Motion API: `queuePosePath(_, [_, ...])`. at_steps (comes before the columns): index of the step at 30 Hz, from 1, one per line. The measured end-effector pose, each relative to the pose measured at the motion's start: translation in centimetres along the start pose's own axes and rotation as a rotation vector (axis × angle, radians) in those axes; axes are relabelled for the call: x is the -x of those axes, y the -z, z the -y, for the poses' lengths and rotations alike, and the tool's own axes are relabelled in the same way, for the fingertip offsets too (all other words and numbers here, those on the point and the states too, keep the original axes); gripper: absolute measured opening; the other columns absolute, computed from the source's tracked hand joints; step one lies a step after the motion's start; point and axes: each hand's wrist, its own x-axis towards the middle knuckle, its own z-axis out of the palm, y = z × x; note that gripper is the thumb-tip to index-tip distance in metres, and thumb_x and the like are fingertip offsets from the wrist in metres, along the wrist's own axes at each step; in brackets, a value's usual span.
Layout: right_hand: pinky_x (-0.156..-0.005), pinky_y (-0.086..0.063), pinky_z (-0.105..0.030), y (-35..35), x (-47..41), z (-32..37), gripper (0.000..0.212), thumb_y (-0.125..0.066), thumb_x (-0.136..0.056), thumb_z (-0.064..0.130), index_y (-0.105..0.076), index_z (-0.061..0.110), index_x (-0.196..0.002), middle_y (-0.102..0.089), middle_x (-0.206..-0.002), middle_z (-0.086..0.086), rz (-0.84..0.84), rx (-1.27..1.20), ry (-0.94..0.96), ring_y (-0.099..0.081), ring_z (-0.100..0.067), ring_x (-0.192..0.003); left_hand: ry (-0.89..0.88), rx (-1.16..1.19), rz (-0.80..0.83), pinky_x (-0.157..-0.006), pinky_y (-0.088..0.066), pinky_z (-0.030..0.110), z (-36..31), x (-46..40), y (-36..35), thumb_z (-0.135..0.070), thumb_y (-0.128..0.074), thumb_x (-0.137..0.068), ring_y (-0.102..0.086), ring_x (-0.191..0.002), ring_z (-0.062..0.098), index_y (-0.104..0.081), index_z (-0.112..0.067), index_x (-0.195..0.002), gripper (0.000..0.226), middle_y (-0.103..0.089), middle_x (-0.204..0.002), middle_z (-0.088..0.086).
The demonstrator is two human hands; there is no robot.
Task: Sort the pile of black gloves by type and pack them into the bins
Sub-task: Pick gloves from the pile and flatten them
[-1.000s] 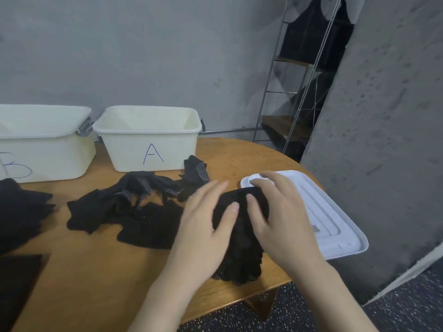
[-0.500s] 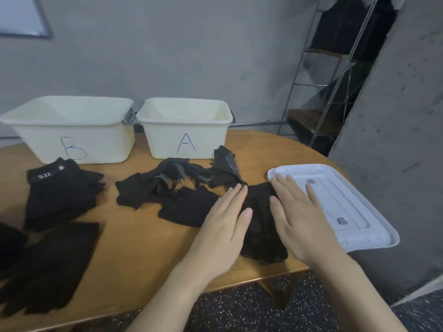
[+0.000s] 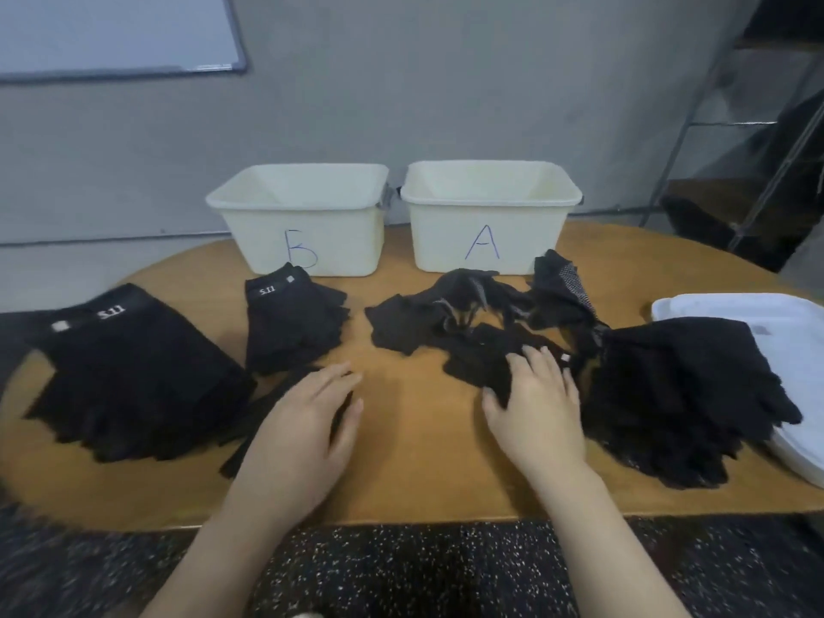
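Left hand point(image 3: 307, 421): fingers flat and a bit apart, resting on a thin black glove point(image 3: 267, 408) near the table's front edge.
Right hand point(image 3: 535, 403): fingers spread and a little bent, pressing on a loose glove point(image 3: 479, 363); I cannot tell if it pinches it.
Gloves: all out on the table point(image 3: 419, 466), in a big left stack point(image 3: 129, 376), a small stack point(image 3: 292, 323), a messy middle pile point(image 3: 450, 310) and a right stack point(image 3: 682, 390).
Bins: B point(image 3: 307, 220) and A point(image 3: 490, 211) sit at the back, and they look empty.
Mix-up risk: every glove is black, so one can easily go to the wrong stack or bin.
Snag risk: the loose glove touches the messy pile, so pulling it may drag others along.
Fall risk: the right stack hangs onto the white lid point(image 3: 767, 318) near the edge, so a bump may tip it off.
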Motion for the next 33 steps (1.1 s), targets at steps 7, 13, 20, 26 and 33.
queuePosePath(7, [-0.105, -0.039, -0.051, -2.2, -1.1, 0.5, 0.025, -0.067, -0.096, 0.024, -0.073, 0.012, -0.116, -0.069, -0.115, -0.006, -0.203, 0.109, -0.005, -0.064, -0.03, -0.111, 0.044, -0.071, 0.154, -0.123, -0.001, 0.017, 2.7, 1.5, -0.2, -0.054, -0.036, -0.105, -0.008, -0.155, 0.002, -0.031, -0.03, -0.16, 0.061, -0.014, -0.169, -0.015])
queuePosePath(13, [-0.1, -0.045, -0.049, -0.5, -0.9, 1.2, 0.013, -0.063, -0.098, 0.021, -0.075, 0.017, -0.102, -0.069, -0.092, 0.002, -0.237, 0.042, 0.057, -0.067, -0.026, -0.089, 0.005, -0.07, 0.198, -0.125, 0.008, 0.023, 0.1, 0.4, -1.2, -0.059, -0.023, -0.106, 0.008, -0.156, 0.004, -0.015, -0.03, -0.164, 0.066, 0.002, -0.172, -0.012])
queuePosePath(20, [-0.058, -0.049, -0.032, 2.4, 0.5, 1.9, 0.018, -0.06, -0.101, 0.028, -0.067, 0.024, -0.085, -0.064, -0.07, 0.007, -0.086, -0.443, 0.167, -0.061, -0.011, -0.067, -0.02, -0.015, 0.245, -0.126, 0.007, 0.025, -2.3, 0.5, -2.2, -0.057, -0.017, -0.107, 0.011, -0.156, 0.004, -0.011, -0.029, -0.164, 0.064, 0.005, -0.171, -0.012])
queuePosePath(26, [-0.074, -0.052, -0.044, 4.1, 0.4, 3.8, 0.037, -0.056, -0.104, 0.029, -0.065, -0.001, -0.083, -0.068, -0.086, -0.024, 0.179, -0.988, 0.01, -0.066, -0.043, -0.09, 0.046, 0.452, 0.037, -0.122, -0.028, 0.023, -2.9, 0.7, -1.2, -0.049, -0.036, -0.105, -0.031, -0.141, -0.011, -0.038, -0.039, -0.153, 0.049, -0.041, -0.152, -0.027])
queuePosePath(33, [-0.091, -0.057, -0.046, 5.4, 0.8, 6.9, 0.034, -0.05, -0.105, 0.024, -0.07, -0.002, -0.116, -0.075, -0.112, -0.019, 0.536, -1.358, -0.09, -0.072, -0.035, -0.106, 0.36, 1.453, 0.139, -0.106, -0.051, 0.049, -2.0, -0.6, 1.2, -0.029, -0.075, -0.088, -0.068, -0.121, 0.022, -0.062, -0.016, -0.135, 0.05, -0.072, -0.129, 0.003])
